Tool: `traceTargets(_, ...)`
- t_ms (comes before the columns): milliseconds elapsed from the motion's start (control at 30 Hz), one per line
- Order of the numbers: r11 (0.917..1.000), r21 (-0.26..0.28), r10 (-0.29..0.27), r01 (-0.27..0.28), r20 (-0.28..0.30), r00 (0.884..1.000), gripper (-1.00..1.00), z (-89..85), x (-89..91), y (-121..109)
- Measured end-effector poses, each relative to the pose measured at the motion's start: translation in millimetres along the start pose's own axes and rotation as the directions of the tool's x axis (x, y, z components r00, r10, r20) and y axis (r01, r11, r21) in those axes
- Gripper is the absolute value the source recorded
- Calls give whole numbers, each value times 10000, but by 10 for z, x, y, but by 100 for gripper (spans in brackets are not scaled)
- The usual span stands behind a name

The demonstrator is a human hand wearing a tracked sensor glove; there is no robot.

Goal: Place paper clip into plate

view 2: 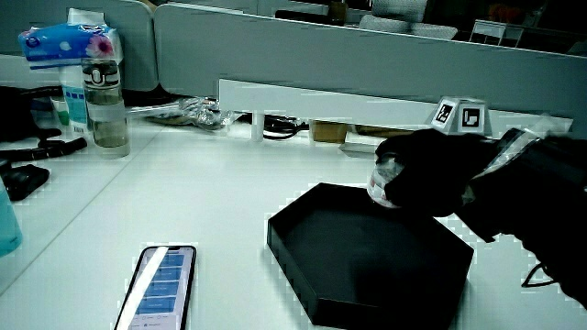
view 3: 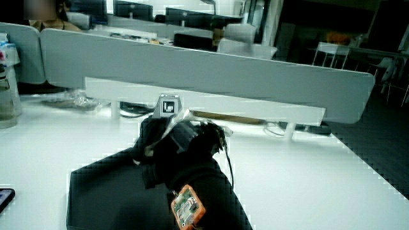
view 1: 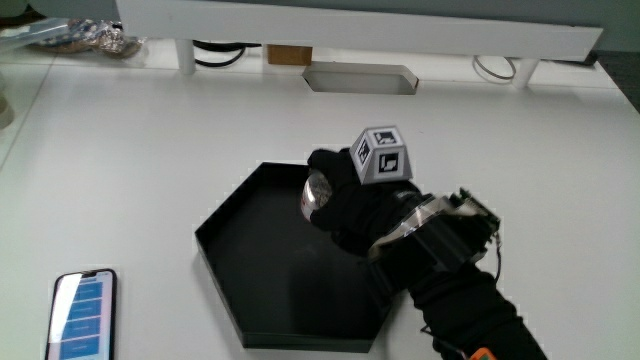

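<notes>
A black hexagonal plate (view 1: 255, 265) lies on the white table, seen in both side views (view 2: 367, 270) (view 3: 96, 191). The gloved hand (view 1: 338, 190), with a patterned cube (view 1: 383, 154) on its back, hovers over the plate's part farthest from the person. Its fingers are curled around a small clear, shiny thing (view 1: 316, 196), the paper clip item, which also glints in a side view (view 2: 382, 180) just above the plate's rim. In a side view (view 3: 172, 150) the hand and forearm hide that item.
A phone (view 1: 82, 315) (view 2: 163, 284) lies beside the plate, near the person. A water bottle (view 2: 105, 105) and a tissue pack (view 2: 69, 41) stand at the table's edge. A white shelf (view 1: 350, 25), cables (view 1: 220, 55) and a cable slot (view 1: 360, 78) line the partition.
</notes>
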Motion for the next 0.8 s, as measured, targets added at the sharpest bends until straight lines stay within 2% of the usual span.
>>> traceTargets(100, 9982, -443, -394, 412, 425, 9983, 0, -304, 9, 90)
traceTargets(167, 9878, -1071, -1048, 1130, 787, 9914, 0, -537, 69, 165)
traceTargets(200, 9825, -1698, -723, 768, 323, 9969, 0, -599, 80, 166)
traceTargets(233, 9827, -1641, -802, 855, 391, 9960, 0, -643, 87, 166)
traceTargets(300, 9764, -2048, -655, 682, 200, 9977, 0, -739, 89, 183)
traceTargets(433, 9741, -2089, -793, 861, 407, 9960, 0, -844, 57, 198)
traceTargets(467, 9749, -2093, -672, 761, 493, 9965, 0, -878, 45, 206)
traceTargets(567, 9694, -2244, -809, 996, 909, 9926, 0, -974, 26, 226)
traceTargets(600, 9653, -2320, -966, 1202, 1105, 9892, 0, -999, 35, 235)
traceTargets(633, 9658, -2379, -893, 1029, 672, 9937, 0, -1008, 60, 239)
traceTargets(700, 9710, -2103, -958, 1141, 952, 9908, 0, -955, 43, 212)
traceTargets(767, 9693, -2222, -880, 1049, 846, 9925, 0, -956, 51, 227)
traceTargets(800, 9718, -2038, -1033, 1185, 837, 9911, -6, -939, 55, 210)
